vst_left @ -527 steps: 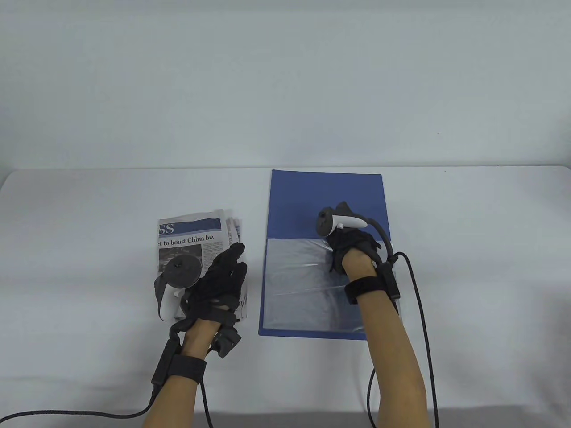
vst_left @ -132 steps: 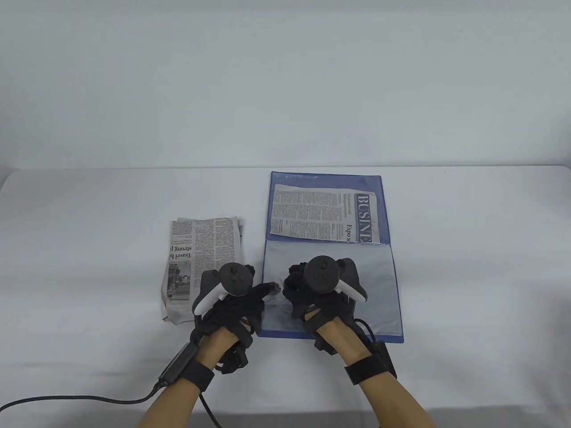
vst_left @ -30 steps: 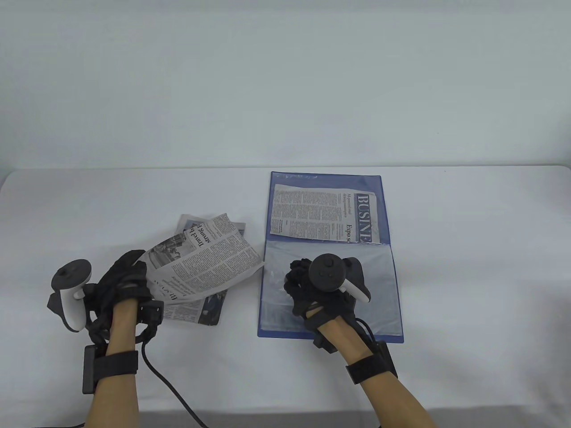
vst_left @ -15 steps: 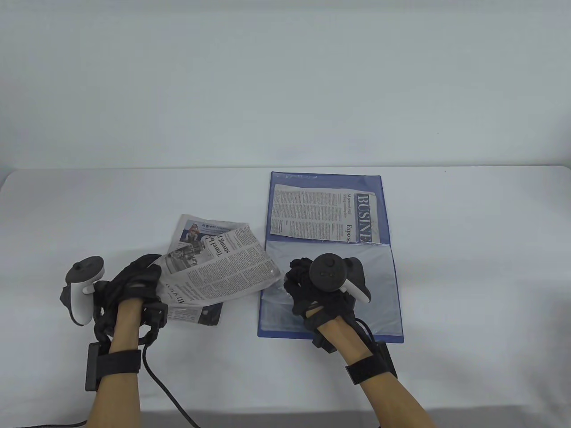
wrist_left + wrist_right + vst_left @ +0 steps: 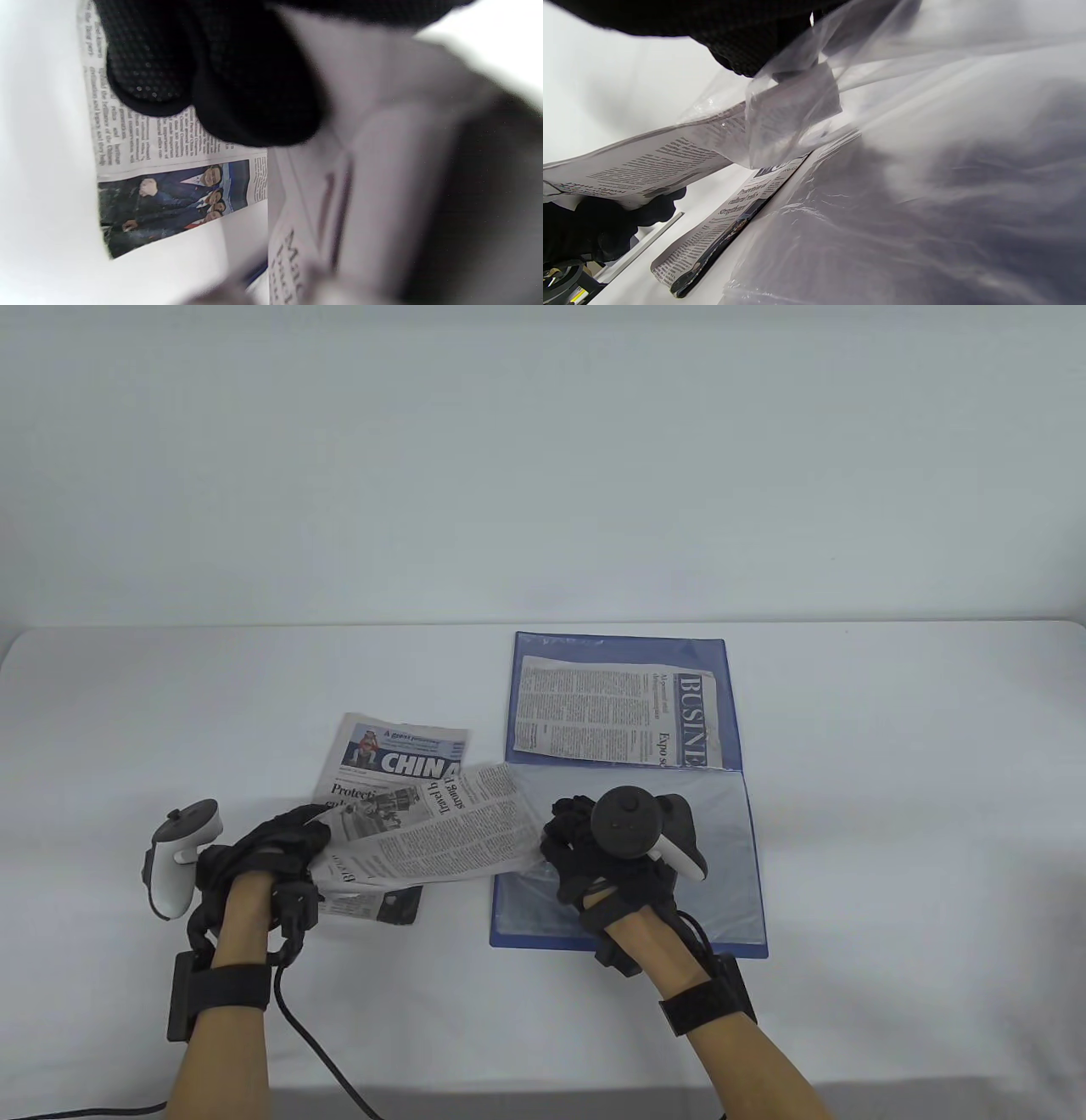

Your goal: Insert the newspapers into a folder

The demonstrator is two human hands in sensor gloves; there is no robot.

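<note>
Feeding a folded grey newspaper sheet [image 5: 450, 831], gripped by the left hand [image 5: 271, 853], toward the blue folder's clear plastic sleeve [image 5: 679, 865]; right hand [image 5: 594, 857] is pinching the sleeve's edge up. Next: sliding it inside, likely.

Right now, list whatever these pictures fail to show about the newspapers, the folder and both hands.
- Right hand fingertips: table view, hidden under the tracker; its grip on the plastic sleeve is only partly seen in the right wrist view.
- Held newspaper: its leading edge is blurred behind the sleeve in the right wrist view, so how far it is in is unclear.
- Lower newspaper: partly covered by the held one.
- Left hand: left wrist view blurred on the right.
- Folder: near corner hidden by the right arm.
</note>
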